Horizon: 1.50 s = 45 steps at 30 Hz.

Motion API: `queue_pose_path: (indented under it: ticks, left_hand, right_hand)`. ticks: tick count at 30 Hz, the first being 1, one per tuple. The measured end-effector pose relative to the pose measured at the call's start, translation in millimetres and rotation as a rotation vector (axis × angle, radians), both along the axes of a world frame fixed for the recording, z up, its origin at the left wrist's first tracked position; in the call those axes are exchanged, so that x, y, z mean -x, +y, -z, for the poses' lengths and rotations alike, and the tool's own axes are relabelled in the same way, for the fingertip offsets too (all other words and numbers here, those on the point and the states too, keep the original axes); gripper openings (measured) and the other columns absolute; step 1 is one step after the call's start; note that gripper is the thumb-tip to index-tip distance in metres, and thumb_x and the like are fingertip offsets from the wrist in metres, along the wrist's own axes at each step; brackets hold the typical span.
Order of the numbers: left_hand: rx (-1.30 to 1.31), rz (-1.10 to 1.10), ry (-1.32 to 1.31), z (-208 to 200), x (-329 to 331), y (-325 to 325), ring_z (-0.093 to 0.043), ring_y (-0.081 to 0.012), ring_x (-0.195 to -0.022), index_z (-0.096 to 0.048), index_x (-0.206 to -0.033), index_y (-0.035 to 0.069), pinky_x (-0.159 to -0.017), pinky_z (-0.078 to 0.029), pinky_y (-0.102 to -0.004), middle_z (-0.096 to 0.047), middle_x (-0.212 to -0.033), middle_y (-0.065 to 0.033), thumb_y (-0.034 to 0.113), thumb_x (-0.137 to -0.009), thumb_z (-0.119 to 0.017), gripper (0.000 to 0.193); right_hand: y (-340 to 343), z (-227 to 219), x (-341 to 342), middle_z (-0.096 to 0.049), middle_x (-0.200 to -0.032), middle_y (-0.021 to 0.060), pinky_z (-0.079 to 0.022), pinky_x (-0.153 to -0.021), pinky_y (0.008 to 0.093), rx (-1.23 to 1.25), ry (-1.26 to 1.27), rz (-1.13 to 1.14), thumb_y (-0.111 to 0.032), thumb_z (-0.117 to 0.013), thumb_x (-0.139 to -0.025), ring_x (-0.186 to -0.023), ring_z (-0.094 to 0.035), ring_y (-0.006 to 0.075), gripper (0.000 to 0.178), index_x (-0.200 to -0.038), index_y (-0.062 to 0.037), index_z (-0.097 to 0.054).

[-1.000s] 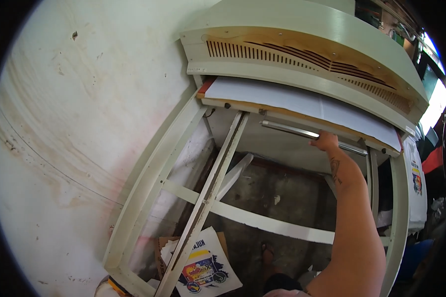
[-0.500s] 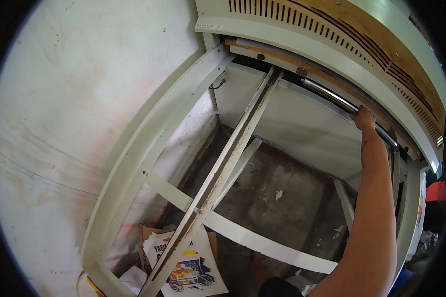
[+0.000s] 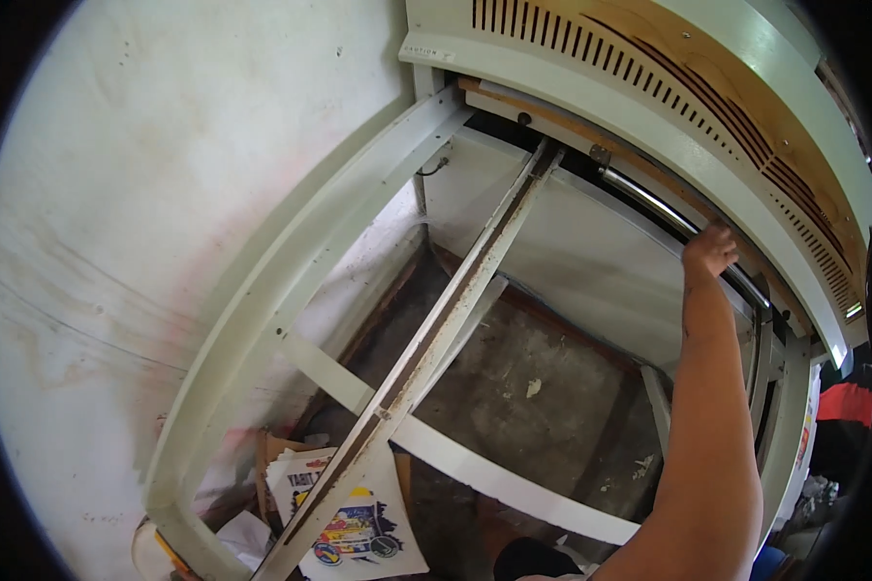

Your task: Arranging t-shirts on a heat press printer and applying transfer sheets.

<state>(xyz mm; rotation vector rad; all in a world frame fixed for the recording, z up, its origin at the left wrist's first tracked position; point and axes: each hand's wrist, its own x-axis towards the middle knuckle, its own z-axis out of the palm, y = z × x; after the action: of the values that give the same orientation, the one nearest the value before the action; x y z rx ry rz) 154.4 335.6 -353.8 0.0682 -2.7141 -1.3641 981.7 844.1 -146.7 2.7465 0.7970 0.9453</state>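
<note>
My right hand (image 3: 710, 250) reaches up from the lower right with its fingers curled round a shiny metal bar (image 3: 649, 199). The bar runs under the front edge of a large pale machine housing (image 3: 591, 68) that has rows of slots. A bracket (image 3: 600, 155) carries the bar's left end. The hand covers part of the bar right of its middle. Below lies an open white metal frame (image 3: 252, 281), with a rust-stained rail (image 3: 436, 334) slanting through it and a crossbar (image 3: 513, 481). My left hand is out of view.
A white wall (image 3: 126, 242) stands close on the left. Through the frame I see a stained concrete floor (image 3: 543, 397). Printed sheets and cardboard (image 3: 368, 523) lie at the lower left under the rail. Red and black cloth (image 3: 843, 397) shows at the right rim.
The view has shifted slightly. My right hand is at about the same place on the bar, with its wrist turned a little and more of its knuckles showing.
</note>
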Motion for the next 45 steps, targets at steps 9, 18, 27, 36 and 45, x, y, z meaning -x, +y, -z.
queue_pose_path:
  ticks: [9,18,27,36,45]
  left_hand:
    - [-0.109,0.412,0.106,-131.9,81.6,63.6,-0.053,-0.0318,-0.105,-0.047,-0.115,-0.007,-0.089,-0.042,-0.0423,-0.055,-0.110,-0.0207,0.044,-0.090,-0.045,0.057]
    - [-0.068,1.229,0.136,-181.5,33.8,135.1,-0.053,-0.0315,-0.104,-0.047,-0.115,-0.007,-0.089,-0.042,-0.0421,-0.056,-0.109,-0.0204,0.042,-0.090,-0.045,0.055]
    - [-0.091,1.576,0.238,-221.0,-45.5,95.3,-0.054,-0.0312,-0.103,-0.047,-0.115,-0.007,-0.088,-0.043,-0.0419,-0.056,-0.108,-0.0200,0.040,-0.091,-0.045,0.052]
    - [-0.123,1.704,0.277,-207.9,-134.2,-3.2,-0.054,-0.0309,-0.102,-0.047,-0.114,-0.007,-0.088,-0.043,-0.0417,-0.057,-0.107,-0.0197,0.038,-0.091,-0.045,0.050]
    - [-0.262,2.485,-0.660,-258.9,-519.4,-400.9,-0.056,-0.0143,-0.080,-0.056,-0.099,0.000,-0.078,-0.045,-0.0249,-0.060,-0.087,-0.0055,0.013,-0.087,-0.057,0.018]
  right_hand:
    - [-320.1,18.3,299.8,-0.059,-0.113,0.0151,-0.039,-0.092,0.0465,0.244,1.079,-1.314,-0.029,-0.063,-0.073,-0.106,-0.055,0.0316,0.051,-0.119,-0.0092,-0.053]
    - [-795.4,90.0,390.2,-0.062,-0.099,0.0169,-0.047,-0.079,0.0432,0.211,1.634,-0.598,-0.029,-0.054,-0.078,-0.092,-0.060,0.0327,0.031,-0.099,-0.0077,-0.062]
    - [-1035.5,108.6,403.1,-0.066,-0.088,0.0167,-0.050,-0.076,0.0398,-0.128,1.573,0.193,-0.020,-0.051,-0.077,-0.085,-0.063,0.0309,0.022,-0.085,-0.0073,-0.068]
    - [-1324.4,172.6,385.2,-0.067,-0.095,0.0108,-0.051,-0.078,0.0404,0.494,1.519,0.335,-0.017,-0.050,-0.078,-0.091,-0.063,0.0290,0.023,-0.084,-0.0105,-0.071]
    - [-1794.0,250.7,435.3,-0.059,-0.117,0.0105,-0.041,-0.093,0.0355,-0.121,1.553,0.343,-0.024,-0.048,-0.084,-0.108,-0.054,0.0204,0.029,-0.103,-0.0142,-0.068]
